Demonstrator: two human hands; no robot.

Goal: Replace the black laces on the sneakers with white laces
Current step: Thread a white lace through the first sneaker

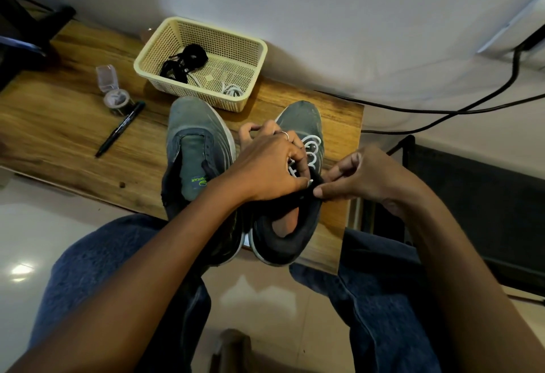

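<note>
Both hands work over the grey mesh right sneaker on the wooden table. The left hand has its grip closed on the white lace, apparently near the upper eyelets. Just right of it, the right hand pinches the sneaker's black collar. Beyond the grip, the cream perforated plastic basket holds the black laces.

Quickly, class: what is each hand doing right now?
Left hand: fingers curled, pinching the white lace on the right-side grey sneaker.
Right hand: pinching that sneaker's black collar edge.
</note>
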